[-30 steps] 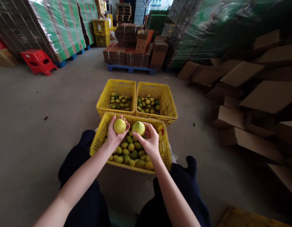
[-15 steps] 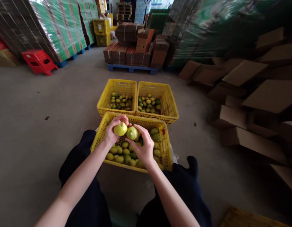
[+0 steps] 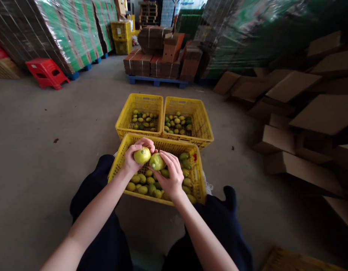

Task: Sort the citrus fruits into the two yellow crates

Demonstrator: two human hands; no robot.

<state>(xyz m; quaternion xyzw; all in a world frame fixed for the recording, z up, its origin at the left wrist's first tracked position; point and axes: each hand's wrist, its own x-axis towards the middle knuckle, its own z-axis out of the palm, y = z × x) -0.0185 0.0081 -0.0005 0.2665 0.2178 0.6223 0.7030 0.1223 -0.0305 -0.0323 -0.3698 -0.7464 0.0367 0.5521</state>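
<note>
Over the near yellow crate (image 3: 203, 180), my left hand (image 3: 131, 159) is closed around a yellow-green lemon (image 3: 142, 155). Close beside it, my right hand (image 3: 173, 174) grips a second, greener lemon (image 3: 157, 161), its pointed end turned toward me. The two fruits are held side by side, nearly touching. Below the hands, many yellow and green lemons (image 3: 142, 190) lie in the near crate, some hidden by my hands and forearms.
Two yellow crates, a left one (image 3: 120, 119) and a right one (image 3: 206, 122), stand just beyond, each with several lemons. Flattened and folded cardboard boxes (image 3: 292, 86) pile up at right. A red stool (image 3: 46, 73) stands at left; a blue pallet (image 3: 157, 81) bears bundled cardboard behind.
The lemon in my right hand has tilted, its tip now pointing more down and left. Both hands have shifted very slightly left; each keeps its lemon.
</note>
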